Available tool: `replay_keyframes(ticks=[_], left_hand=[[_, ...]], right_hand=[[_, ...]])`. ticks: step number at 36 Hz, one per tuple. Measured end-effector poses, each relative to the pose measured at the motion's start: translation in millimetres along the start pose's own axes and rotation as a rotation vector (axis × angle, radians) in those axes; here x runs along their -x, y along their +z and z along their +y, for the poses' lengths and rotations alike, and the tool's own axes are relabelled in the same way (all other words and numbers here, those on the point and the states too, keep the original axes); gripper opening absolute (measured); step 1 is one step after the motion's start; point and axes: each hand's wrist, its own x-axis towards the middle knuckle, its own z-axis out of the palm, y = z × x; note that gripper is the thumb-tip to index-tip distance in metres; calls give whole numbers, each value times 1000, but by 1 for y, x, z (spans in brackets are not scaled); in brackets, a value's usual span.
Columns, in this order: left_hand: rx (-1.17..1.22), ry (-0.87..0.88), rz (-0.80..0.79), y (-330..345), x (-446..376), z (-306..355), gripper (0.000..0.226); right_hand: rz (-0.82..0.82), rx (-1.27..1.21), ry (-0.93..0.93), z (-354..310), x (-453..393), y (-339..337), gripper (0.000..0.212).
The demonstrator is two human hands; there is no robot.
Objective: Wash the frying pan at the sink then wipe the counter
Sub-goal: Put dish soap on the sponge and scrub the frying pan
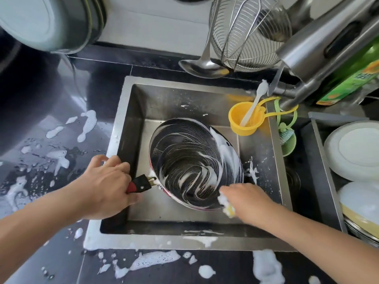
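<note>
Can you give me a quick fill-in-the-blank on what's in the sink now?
1. The left hand grips the pan by its ____.
2. The right hand holds a foamy ____ at the pan's rim.
3. The inside of the pan is streaked with white ____.
4. The white brush stands in a ____ cup.

Missing words: handle; sponge; foam; yellow

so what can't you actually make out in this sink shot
- Head view: the sponge is mostly covered by the right hand and foam, and blurred.
- The pan handle is largely hidden inside the left hand.
- The green bottle has its label cut off by the right edge and the faucet.
- The sink drain is hidden under the frying pan.
</note>
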Motion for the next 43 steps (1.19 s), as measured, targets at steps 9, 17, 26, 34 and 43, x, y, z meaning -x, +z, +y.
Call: replay_keyframes(ticks=[9, 17, 26, 34, 43], left_hand=[[-5, -11, -20, 1, 3, -2, 59], [49, 46, 187, 12, 9, 1, 59], [-84, 144, 324, 31, 12, -9, 45], [-130, 110, 287, 34, 16, -4, 53], [-89, 40, 313, 35, 24, 11, 48]], right_hand=[[37, -133, 463, 27, -52, 6, 27], [182, -268, 596, 34, -59, 19, 31], [373, -272, 336, 59, -170, -36, 26], [612, -271, -229, -45, -212, -70, 24], [578, -58, -955, -98, -171, -58, 26]])
